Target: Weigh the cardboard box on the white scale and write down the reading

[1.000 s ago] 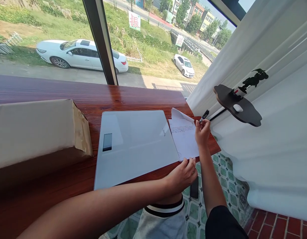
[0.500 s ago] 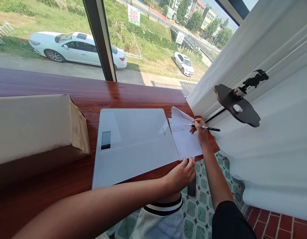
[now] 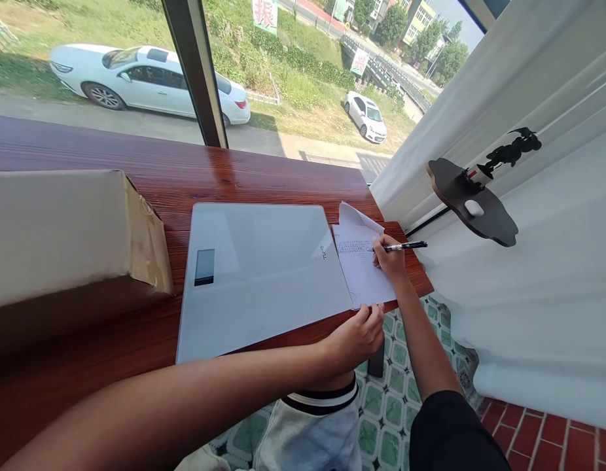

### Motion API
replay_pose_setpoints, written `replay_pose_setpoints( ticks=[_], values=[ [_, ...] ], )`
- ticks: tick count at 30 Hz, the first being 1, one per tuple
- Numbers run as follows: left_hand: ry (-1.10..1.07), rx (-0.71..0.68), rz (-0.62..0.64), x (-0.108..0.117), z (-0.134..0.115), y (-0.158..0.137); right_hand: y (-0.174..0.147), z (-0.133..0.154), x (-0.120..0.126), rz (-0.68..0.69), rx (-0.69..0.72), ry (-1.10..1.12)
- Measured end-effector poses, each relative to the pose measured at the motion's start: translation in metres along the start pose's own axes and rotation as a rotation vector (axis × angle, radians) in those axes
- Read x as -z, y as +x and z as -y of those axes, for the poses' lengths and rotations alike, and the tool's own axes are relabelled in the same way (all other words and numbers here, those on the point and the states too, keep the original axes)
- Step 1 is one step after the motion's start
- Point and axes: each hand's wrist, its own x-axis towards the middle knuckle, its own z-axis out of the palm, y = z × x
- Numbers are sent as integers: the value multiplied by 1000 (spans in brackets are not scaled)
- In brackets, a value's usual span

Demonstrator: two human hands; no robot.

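Lowered from mid-air, the pen [image 3: 401, 246] was gripped in the right hand [image 3: 390, 260], its tip writing on the paper [image 3: 362, 275] at the desk's [image 3: 185, 176] near corner, while the left hand [image 3: 358, 337] pinched its edge; steady pressure seemed needed next.

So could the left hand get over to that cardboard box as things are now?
Probably yes. The left hand rests at the near edge of the paper, and between it and the cardboard box lies only the flat white board, which an arm could pass over.
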Motion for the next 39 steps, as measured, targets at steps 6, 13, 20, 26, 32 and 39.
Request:
replay_pose_setpoints(
  ticks=[6,13,20,26,32,39],
  values=[
    [4,1,3,1,1,1,1,1,-2,20,-39,-2],
    [-1,-5,23,2,1,0,3,-3,-1,47,-34,-9],
    [-14,-4,10,3,1,0,2,-2,0,57,-45,-27],
    [-4,-1,10,3,2,-1,1,1,-2,22,-67,16],
    [-21,1,2,3,2,0,2,3,-2,36,-63,2],
    [-28,0,15,4,2,-1,1,3,-2,5,-81,8]
  ],
)
